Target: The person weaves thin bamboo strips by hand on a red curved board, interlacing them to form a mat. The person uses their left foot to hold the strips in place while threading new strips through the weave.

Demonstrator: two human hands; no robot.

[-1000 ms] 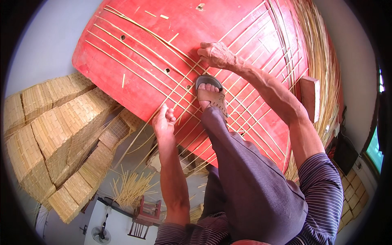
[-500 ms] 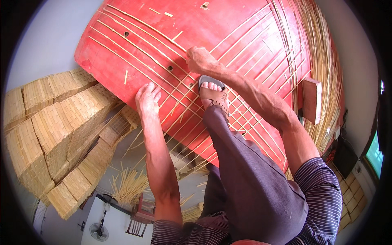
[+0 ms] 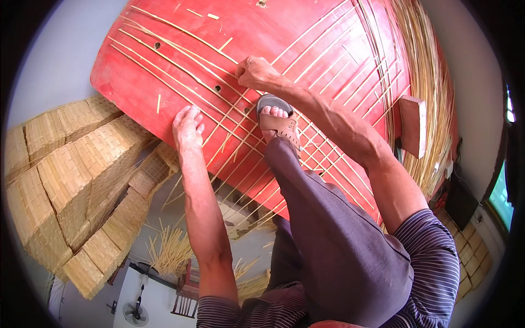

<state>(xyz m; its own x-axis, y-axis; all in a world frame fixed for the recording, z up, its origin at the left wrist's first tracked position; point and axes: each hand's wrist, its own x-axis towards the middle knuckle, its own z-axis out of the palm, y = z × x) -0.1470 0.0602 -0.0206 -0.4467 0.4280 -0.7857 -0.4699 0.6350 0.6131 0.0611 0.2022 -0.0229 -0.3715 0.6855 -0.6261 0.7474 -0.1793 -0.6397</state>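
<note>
Lying flat and open, the left hand [image 3: 187, 127] is being pressed on bamboo strips [image 3: 229, 117] near the lower left edge of the red board [image 3: 306, 33]. The right hand [image 3: 256, 72], curled closed, is being held around a strip near the board's middle. The crossed strips are being pinned by a sandalled foot [image 3: 279, 124]. Woven mats [image 3: 71, 180] are being kept stacked beside the board's left edge.
</note>
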